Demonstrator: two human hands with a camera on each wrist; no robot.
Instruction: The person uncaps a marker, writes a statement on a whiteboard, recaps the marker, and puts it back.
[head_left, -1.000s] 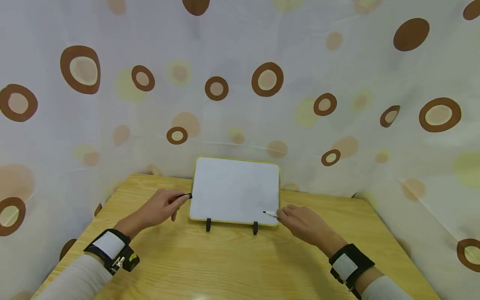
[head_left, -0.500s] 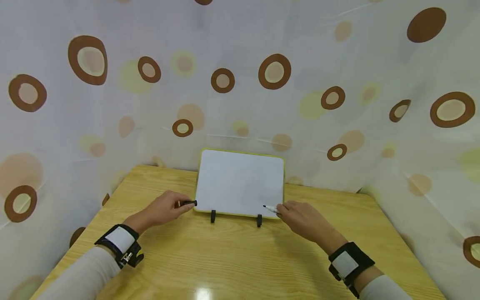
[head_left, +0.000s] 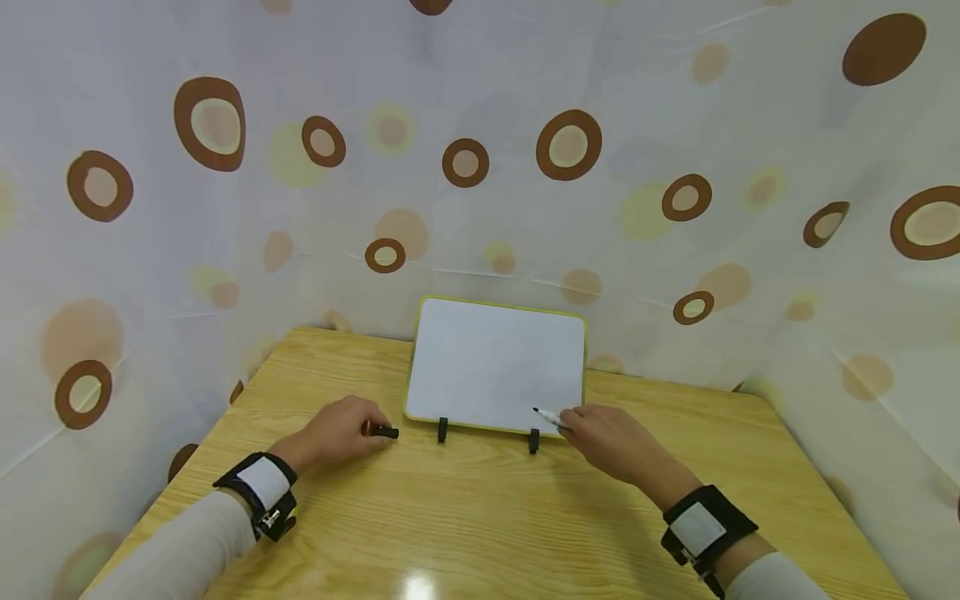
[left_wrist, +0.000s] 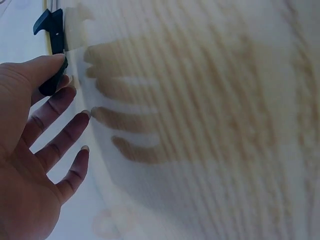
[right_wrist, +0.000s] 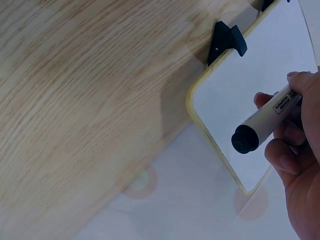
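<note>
My left hand point(head_left: 347, 429) pinches a black marker cap point(head_left: 387, 432) between thumb and index finger, low over the table to the left of the whiteboard. In the left wrist view the cap point(left_wrist: 51, 84) sticks out under the thumb, while the other fingers are spread. My right hand point(head_left: 609, 442) grips a white marker point(head_left: 551, 417), its dark uncapped tip pointing left in front of the lower right of the board. The whiteboard point(head_left: 495, 362) has a yellow rim and a blank white face. Its black end shows in the right wrist view on the marker point(right_wrist: 267, 117).
Two black feet, a left one point(head_left: 442, 430) and a right one point(head_left: 534, 441), hold up the whiteboard's lower edge. The wooden table point(head_left: 450, 517) runs back to a wall covering point(head_left: 480, 208) patterned with brown and yellow circles. Both wrists wear black straps.
My left hand has drawn down and toward me with the cap, away from the board's left edge. The right hand keeps its grip near the board. The head view has shifted slightly.
</note>
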